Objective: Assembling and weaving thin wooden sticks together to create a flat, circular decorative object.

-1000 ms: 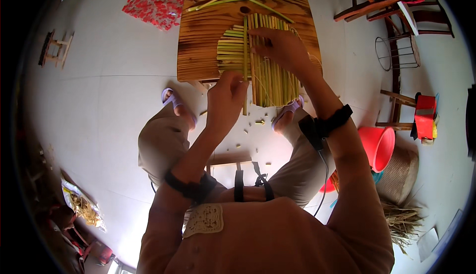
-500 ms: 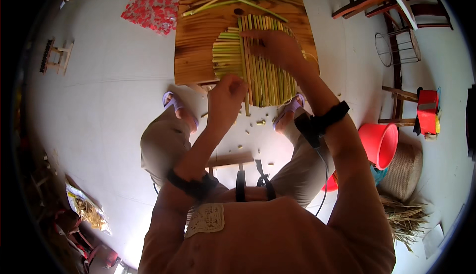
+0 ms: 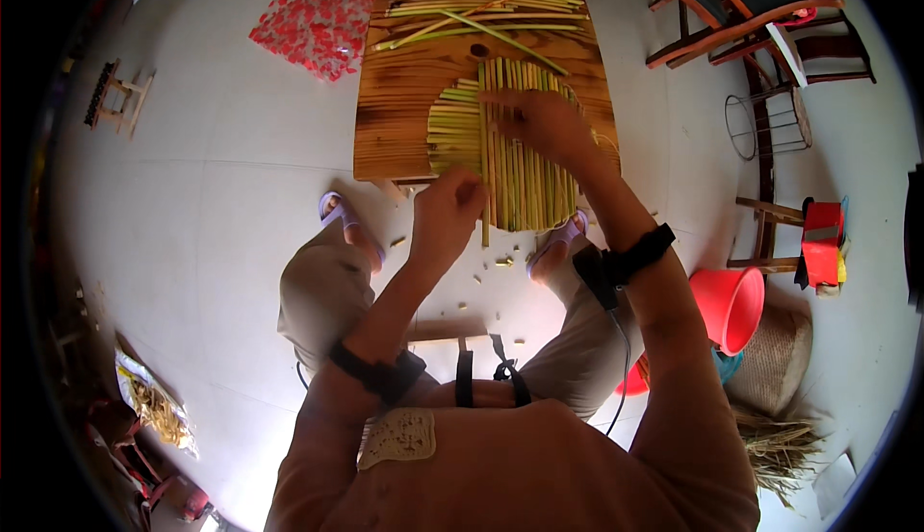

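Observation:
A round mat of cut green-yellow plant stalks (image 3: 529, 176) lies at the near edge of a wooden table. Its upright stalks lie side by side over a layer of crosswise stalks (image 3: 452, 128), which shows at the left. One longer stalk (image 3: 485, 229) lies along the left side of the upright row, its lower end jutting past the table. My left hand (image 3: 449, 213) is closed by that lower end, fingertips pinched at the stalk. My right hand (image 3: 547, 126) reaches over the mat, its fingers on the same stalk's upper part; the palm hides some stalks.
Loose long stalks (image 3: 481, 1) lie across the table's far part. Cut bits (image 3: 504, 263) are scattered on the floor between my feet. To the right are a red bucket (image 3: 730, 311), a woven basket (image 3: 775, 359) and wooden chairs (image 3: 741, 27). A red-patterned sheet (image 3: 313, 27) lies at the left.
The whole view has shifted a little, so the table sits lower and slightly right. Both hands keep nearly the same places on the stalk and mat.

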`<act>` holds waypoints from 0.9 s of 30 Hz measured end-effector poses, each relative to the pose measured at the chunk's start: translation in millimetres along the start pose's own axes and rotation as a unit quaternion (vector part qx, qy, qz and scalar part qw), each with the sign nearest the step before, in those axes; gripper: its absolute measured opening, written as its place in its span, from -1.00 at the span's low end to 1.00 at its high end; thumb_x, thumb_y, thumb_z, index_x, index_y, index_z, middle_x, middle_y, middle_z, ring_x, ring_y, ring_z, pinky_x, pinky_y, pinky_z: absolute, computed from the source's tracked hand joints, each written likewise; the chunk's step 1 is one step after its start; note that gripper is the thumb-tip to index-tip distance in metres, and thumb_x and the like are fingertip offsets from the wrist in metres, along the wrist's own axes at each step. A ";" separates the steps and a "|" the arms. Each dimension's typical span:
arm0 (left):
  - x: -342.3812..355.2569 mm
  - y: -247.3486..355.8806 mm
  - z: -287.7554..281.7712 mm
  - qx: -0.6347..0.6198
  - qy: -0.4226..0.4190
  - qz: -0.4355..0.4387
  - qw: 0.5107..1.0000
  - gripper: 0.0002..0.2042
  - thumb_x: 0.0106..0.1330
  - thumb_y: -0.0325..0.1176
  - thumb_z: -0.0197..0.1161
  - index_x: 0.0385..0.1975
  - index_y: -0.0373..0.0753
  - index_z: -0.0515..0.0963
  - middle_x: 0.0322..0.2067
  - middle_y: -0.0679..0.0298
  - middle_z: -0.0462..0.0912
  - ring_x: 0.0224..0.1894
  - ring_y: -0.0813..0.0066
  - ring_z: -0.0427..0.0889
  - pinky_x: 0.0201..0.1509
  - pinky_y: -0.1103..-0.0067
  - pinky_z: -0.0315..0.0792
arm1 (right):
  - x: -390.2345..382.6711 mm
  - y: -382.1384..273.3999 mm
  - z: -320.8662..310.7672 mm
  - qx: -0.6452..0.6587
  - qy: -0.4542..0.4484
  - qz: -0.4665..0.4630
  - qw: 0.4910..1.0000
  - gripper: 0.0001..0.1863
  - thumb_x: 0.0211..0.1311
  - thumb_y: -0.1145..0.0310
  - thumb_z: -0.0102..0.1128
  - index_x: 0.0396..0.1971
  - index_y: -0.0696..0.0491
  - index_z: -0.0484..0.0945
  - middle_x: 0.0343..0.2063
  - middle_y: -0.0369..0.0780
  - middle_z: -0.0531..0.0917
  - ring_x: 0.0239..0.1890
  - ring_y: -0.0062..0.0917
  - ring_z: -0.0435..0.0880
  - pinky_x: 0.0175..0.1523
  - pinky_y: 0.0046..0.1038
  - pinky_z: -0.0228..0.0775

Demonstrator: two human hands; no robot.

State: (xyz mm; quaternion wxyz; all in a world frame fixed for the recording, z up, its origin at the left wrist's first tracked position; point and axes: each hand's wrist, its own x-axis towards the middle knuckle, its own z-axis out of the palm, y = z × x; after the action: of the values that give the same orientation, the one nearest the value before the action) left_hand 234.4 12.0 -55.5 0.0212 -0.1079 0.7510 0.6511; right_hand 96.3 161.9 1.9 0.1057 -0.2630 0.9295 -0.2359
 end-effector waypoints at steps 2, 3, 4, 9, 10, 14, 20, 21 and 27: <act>-1.8 0.6 -2.9 -0.010 -0.017 -0.047 0.999 -0.90 0.36 -0.43 0.19 -0.32 -0.33 0.52 -0.55 0.32 0.61 -0.59 0.70 0.54 -0.60 0.70 0.40 | 0.8 6.2 5.4 0.007 -0.006 -0.004 1.000 -0.57 0.13 0.14 0.32 0.06 -0.28 0.59 -0.41 -0.18 0.68 -0.38 -0.35 0.68 -0.23 -0.35 0.48; -2.9 -0.4 -4.4 -0.006 -0.022 -0.059 0.998 -0.90 0.36 -0.43 0.19 -0.32 -0.33 0.52 -0.55 0.32 0.61 -0.59 0.70 0.54 -0.60 0.70 0.40 | 2.1 8.8 7.5 0.009 -0.004 -0.015 1.000 -0.54 0.16 0.13 0.30 0.11 -0.31 0.56 -0.48 -0.18 0.66 -0.46 -0.40 0.67 -0.27 -0.38 0.48; -2.9 -0.6 -6.3 -0.030 -0.013 -0.038 0.999 -0.91 0.37 -0.44 0.15 -0.30 -0.34 0.52 -0.52 0.29 0.61 -0.58 0.68 0.57 -0.59 0.70 0.41 | 3.6 10.2 9.8 0.032 -0.015 0.000 0.999 -0.54 0.17 0.12 0.30 0.11 -0.33 0.55 -0.52 -0.20 0.64 -0.51 -0.44 0.65 -0.31 -0.38 0.46; -8.6 2.7 -21.1 0.190 0.027 0.175 0.966 -0.85 0.32 -0.55 0.13 -0.16 -0.25 0.55 -0.38 0.23 0.64 -0.38 0.51 0.67 -0.42 0.60 0.52 | 1.1 7.9 7.6 -0.003 0.003 -0.016 1.000 -0.53 0.17 0.09 0.31 0.13 -0.35 0.54 -0.57 -0.23 0.61 -0.54 -0.46 0.61 -0.34 -0.39 0.43; -8.8 5.6 -22.3 0.191 0.024 0.176 0.965 -0.85 0.32 -0.55 0.13 -0.16 -0.25 0.55 -0.38 0.23 0.64 -0.38 0.51 0.67 -0.42 0.60 0.52 | -0.2 8.1 7.5 -0.003 0.006 -0.012 1.000 -0.52 0.17 0.09 0.31 0.13 -0.36 0.54 -0.58 -0.24 0.60 -0.55 -0.47 0.60 -0.34 -0.39 0.42; -8.4 11.2 -19.1 0.326 -0.029 0.241 0.913 -0.73 0.20 -0.55 0.24 -0.09 -0.16 0.57 -0.27 0.27 0.61 -0.27 0.39 0.62 -0.26 0.55 0.53 | 2.3 10.1 7.0 -0.009 -0.001 -0.006 1.000 -0.51 0.16 0.10 0.31 0.14 -0.36 0.53 -0.56 -0.26 0.62 -0.50 -0.49 0.61 -0.32 -0.41 0.42; -15.1 27.3 -32.1 0.343 -0.027 0.413 0.843 -0.72 0.12 -0.55 0.27 -0.15 -0.17 0.62 -0.18 0.25 0.62 -0.23 0.30 0.61 -0.20 0.50 0.53 | 1.8 12.2 10.1 0.064 -0.003 0.000 0.998 -0.48 0.15 0.13 0.32 0.16 -0.35 0.51 -0.50 -0.22 0.65 -0.42 -0.51 0.66 -0.26 -0.41 0.46; -17.9 36.7 -37.2 0.359 0.004 0.465 0.809 -0.76 0.11 -0.54 0.27 -0.20 -0.20 0.64 -0.17 0.22 0.63 -0.21 0.30 0.62 -0.18 0.50 0.53 | 2.5 14.1 12.4 0.063 -0.005 0.001 0.998 -0.44 0.15 0.12 0.32 0.20 -0.35 0.47 -0.46 -0.20 0.66 -0.38 -0.47 0.67 -0.23 -0.39 0.47; -41.4 129.7 -72.1 0.070 0.192 0.337 0.919 -0.75 0.23 -0.55 0.30 -0.09 -0.27 0.53 -0.24 0.16 0.68 -0.24 0.46 0.64 -0.15 0.59 0.54 | 0.1 22.0 8.2 0.003 0.014 0.012 1.000 -0.29 0.09 0.08 0.34 0.29 -0.27 0.32 -0.34 -0.12 0.67 -0.24 -0.24 0.68 -0.11 -0.25 0.47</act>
State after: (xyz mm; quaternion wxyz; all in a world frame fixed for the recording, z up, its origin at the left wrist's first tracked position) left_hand 258.0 -36.6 88.8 -0.3367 0.0308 0.7760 0.5324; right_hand 89.1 175.2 -16.1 0.0961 -0.2486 0.9332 -0.2411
